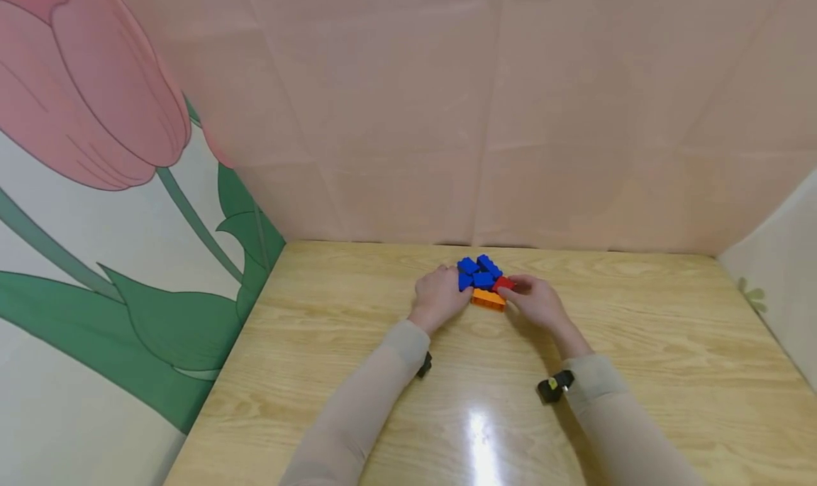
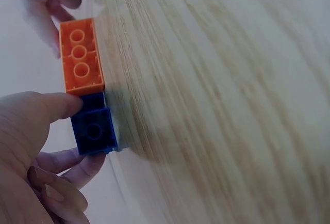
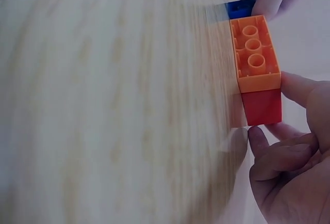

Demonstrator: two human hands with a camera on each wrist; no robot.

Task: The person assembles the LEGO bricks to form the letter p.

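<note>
While the left hand (image 1: 440,296) pinched a blue block (image 1: 465,282) at the left of a tight group, the right hand (image 1: 540,301) pinched a red block (image 1: 503,284) at its right. Each grip was narrow, only as wide as the block within it, with thumb and fingertips on different faces, presumably because small, smooth pieces are best steadied that way. An orange block (image 1: 488,301) lay between the hands on the near side of the group, resting on one long side on the counter (image 1: 670,330). Its hollow underside faced near, so its tubes showed in both wrist views; that likely left its studs turned toward the far pieces. The red block sat against its right end, and the pinched blue one met or nearly met its left; whether any were locked together I could not tell. Just beyond the orange block lay a middle blue block (image 1: 483,280), with a far-left blue block (image 1: 468,265) and a far-right blue block (image 1: 489,265) behind it. Holding from opposite sides probably served to stop the outer pieces from sliding apart, and it left the near face uncovered.
</note>
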